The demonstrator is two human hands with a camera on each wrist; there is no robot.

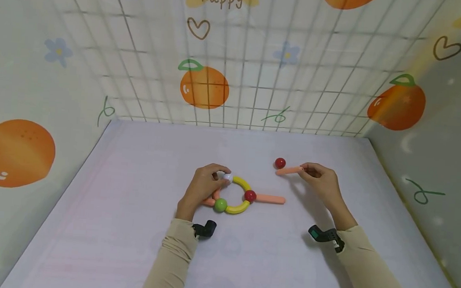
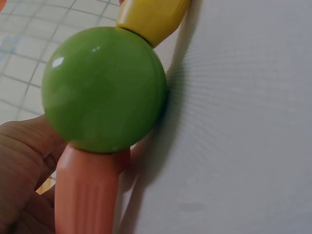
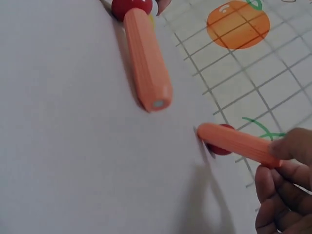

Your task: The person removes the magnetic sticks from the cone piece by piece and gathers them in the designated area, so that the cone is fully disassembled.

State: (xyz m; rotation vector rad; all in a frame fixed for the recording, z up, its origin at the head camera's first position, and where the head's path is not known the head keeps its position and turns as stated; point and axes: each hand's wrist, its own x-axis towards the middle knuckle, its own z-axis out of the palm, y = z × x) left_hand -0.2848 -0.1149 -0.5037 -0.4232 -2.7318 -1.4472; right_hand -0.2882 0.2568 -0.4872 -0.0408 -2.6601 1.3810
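Observation:
My left hand (image 1: 205,183) pinches a white ball (image 1: 228,177) at the top left of a ring of toy rods and balls. Two curved yellow rods (image 1: 239,207) run from the white ball and a green ball (image 1: 220,205) to a red ball (image 1: 250,196). From that red ball a straight orange rod (image 1: 270,199) sticks out rightward. Other orange rods (image 2: 87,190) meet the green ball, partly hidden by the left hand. Farther right, my right hand (image 1: 320,180) pinches one end of a loose orange rod (image 1: 289,170). Its far end lies beside a second red ball (image 1: 280,163).
The pieces lie on a pale tabletop (image 1: 247,259). A backdrop (image 1: 250,74) with a grid and printed oranges rises at the back and both sides. Black wrist cameras (image 1: 205,229) sit on both wrists.

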